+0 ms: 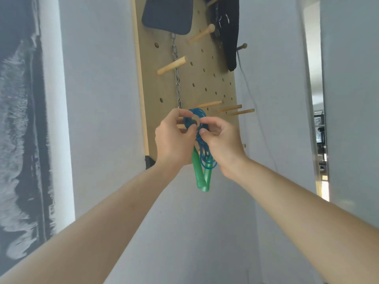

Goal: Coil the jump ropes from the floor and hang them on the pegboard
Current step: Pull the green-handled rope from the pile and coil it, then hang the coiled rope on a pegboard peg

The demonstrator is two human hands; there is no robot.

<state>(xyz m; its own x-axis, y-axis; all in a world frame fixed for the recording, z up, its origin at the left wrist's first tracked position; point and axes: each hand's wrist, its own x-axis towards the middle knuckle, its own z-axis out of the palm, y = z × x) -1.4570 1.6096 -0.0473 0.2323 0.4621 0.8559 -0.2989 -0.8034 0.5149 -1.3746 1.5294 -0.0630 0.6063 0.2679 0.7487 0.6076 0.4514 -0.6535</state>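
Fingers [180, 113] of left hand [174, 140], right hand [222, 146] pinch blue rope [202, 114] at pegboard [205, 87]; white wall [98, 99].

We take this for a home, in a narrow corner where exercise gear is kept. Our landmark is a tall light wooden pegboard [205, 83] with round holes, fixed to a white painted wall [98, 89]. Round wooden dowel pegs [171, 65] stick out of the pegboard. On its upper part hang a steel link chain [176, 78], a dark blue flat pad [168, 15] and black straps with metal rings [227, 27]. A blue plastic jump rope [205, 158] with green handles sits at its lower pegs. Left of the pegboard we see a large dark framed picture [20, 119]; right of it, a doorway [320, 119] opens onto a room with dark furniture.
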